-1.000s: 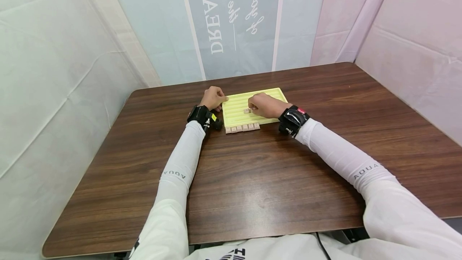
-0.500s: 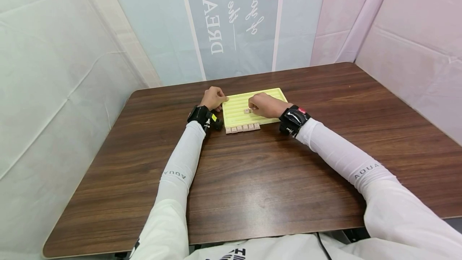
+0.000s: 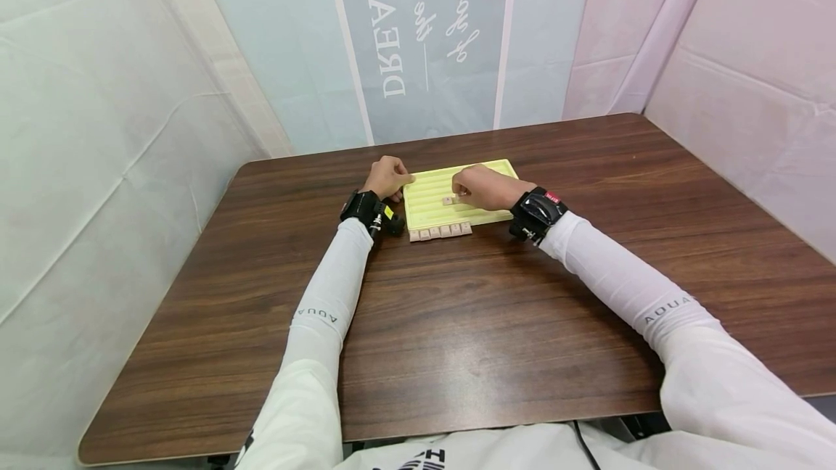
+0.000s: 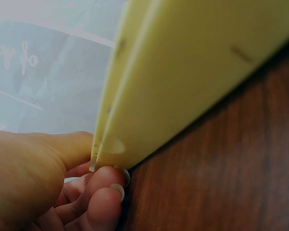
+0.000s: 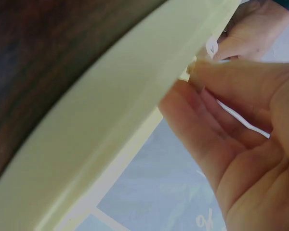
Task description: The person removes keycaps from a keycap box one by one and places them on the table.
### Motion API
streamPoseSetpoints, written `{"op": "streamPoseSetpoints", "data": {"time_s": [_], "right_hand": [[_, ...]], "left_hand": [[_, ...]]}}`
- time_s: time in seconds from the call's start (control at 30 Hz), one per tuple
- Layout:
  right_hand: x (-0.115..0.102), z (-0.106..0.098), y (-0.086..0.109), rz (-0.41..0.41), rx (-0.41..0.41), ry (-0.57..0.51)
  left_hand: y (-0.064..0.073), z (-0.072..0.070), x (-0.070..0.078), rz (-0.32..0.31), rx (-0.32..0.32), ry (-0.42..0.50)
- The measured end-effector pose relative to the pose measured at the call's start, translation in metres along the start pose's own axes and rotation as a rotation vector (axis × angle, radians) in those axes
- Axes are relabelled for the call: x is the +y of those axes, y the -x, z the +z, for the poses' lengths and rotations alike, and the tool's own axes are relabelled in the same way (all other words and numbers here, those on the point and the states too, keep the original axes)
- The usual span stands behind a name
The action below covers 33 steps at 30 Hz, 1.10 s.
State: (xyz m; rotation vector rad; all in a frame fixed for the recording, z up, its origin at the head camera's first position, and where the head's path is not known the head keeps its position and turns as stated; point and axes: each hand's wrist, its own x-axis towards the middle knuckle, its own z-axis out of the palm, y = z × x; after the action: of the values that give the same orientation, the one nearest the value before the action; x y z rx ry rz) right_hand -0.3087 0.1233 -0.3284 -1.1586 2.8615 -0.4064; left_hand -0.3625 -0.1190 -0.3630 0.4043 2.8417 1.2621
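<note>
A pale yellow ridged tray [image 3: 424,212] lies on the table. My left hand [image 3: 387,178] pinches its far left corner, thumb on top and fingers below; in the left wrist view the tray's side [image 4: 183,72] runs up from those fingers. My right hand [image 3: 486,188] is over the tray's middle, thumb and fingertips together around a small pale piece [image 5: 186,75], apparently a keycap, mostly hidden. Just left of those fingertips a beige keycap [image 3: 447,201] sits in a groove. Its marked top [image 5: 212,47] shows in the right wrist view.
Several beige keycaps [image 3: 440,231] stand in a row on the table along the tray's near edge. Dark wood-grain tabletop [image 3: 418,339] spreads around the tray. A printed curtain [image 3: 431,42] hangs behind the table's far edge.
My right hand has shifted very slightly to the right over the tray. My left hand keeps its hold on the corner, and the keycap row has not moved.
</note>
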Motion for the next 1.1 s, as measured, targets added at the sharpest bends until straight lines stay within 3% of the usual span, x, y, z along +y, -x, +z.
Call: {"op": "streamPoseSetpoints", "data": {"time_s": [0.77,1.1], "right_hand": [[-0.005,-0.031,0.016,-0.015,-0.092,-0.073],[-0.014,-0.040,0.019,-0.007,-0.085,-0.060]], "left_hand": [[0.003,0.000,0.002,0.017,-0.002,-0.009],[0.002,0.002,0.000,0.015,0.002,-0.005]]}}
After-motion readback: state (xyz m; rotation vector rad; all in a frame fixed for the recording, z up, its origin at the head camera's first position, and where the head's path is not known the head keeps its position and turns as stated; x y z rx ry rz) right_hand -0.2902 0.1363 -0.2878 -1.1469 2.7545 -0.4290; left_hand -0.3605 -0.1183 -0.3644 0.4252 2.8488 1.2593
